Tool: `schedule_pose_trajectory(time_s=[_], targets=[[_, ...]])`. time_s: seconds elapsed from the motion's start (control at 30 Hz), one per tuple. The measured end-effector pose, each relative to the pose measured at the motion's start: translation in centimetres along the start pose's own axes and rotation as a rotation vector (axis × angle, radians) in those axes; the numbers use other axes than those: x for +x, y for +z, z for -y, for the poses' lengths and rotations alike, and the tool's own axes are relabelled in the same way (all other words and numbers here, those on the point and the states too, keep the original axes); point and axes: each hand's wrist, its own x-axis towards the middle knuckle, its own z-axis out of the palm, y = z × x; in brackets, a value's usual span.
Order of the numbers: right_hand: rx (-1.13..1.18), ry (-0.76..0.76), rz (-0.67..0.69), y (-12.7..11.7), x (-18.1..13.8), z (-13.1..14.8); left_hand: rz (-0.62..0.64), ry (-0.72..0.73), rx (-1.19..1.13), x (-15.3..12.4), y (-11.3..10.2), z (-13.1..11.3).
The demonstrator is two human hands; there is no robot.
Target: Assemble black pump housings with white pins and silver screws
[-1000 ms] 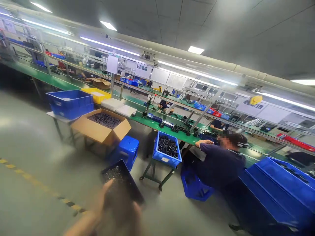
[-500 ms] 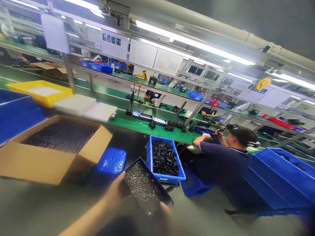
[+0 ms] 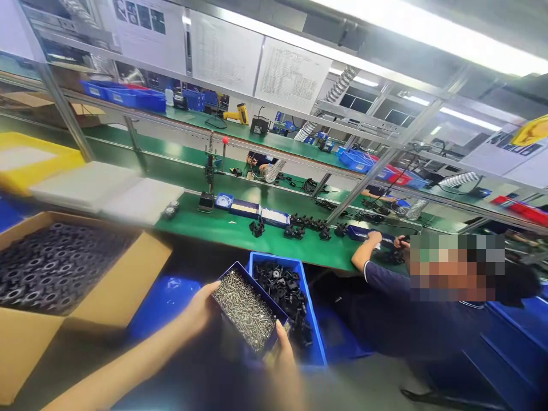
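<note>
Between my two hands is a dark blue box of screws (image 3: 245, 311), tilted and filled with many small silvery screws. My left hand (image 3: 206, 305) grips its left side, the fingers mostly hidden beneath. At the near right corner my right hand (image 3: 280, 345) is closed on the box, its thumb up along the rim. Just behind the box stands a blue crate (image 3: 317, 331) holding black plastic parts (image 3: 280, 285); the box overlaps part of it in view.
A cardboard box (image 3: 107, 285) of dark ringed parts stands left. Ahead runs a green workbench (image 3: 197, 228) with small trays (image 3: 246, 209) and black parts. A co-worker (image 3: 428, 325) sits at the right by blue bins (image 3: 514, 354). A blue stool (image 3: 165, 305) is at lower left.
The view has moved closer to the workbench. I still hold the box of screws in both hands, and it now overlaps more of the blue crate.
</note>
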Motion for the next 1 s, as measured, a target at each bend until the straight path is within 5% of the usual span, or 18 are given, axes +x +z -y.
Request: schedule_pose_trajectory(time_s=[0.23, 0.7, 0.83, 1.0], targets=[[0.089, -0.031, -0.057, 2.2, 12.4, 6.5, 0.012, -0.067, 0.09, 16.3, 3.9, -2.0], [0.072, -0.116, -0.108, 15.4, 50.9, 23.6, -0.025, 0.112, 0.614, 58.9, 11.9, -14.2], [0.011, -0.104, -0.114, 17.6, 58.1, 25.6, -0.03, 0.094, 0.756, 65.6, 11.4, -15.6], [-0.115, -0.088, -0.111, 18.1, 61.7, 26.9, -0.034, 0.038, 0.897, 68.4, 10.1, -16.1]])
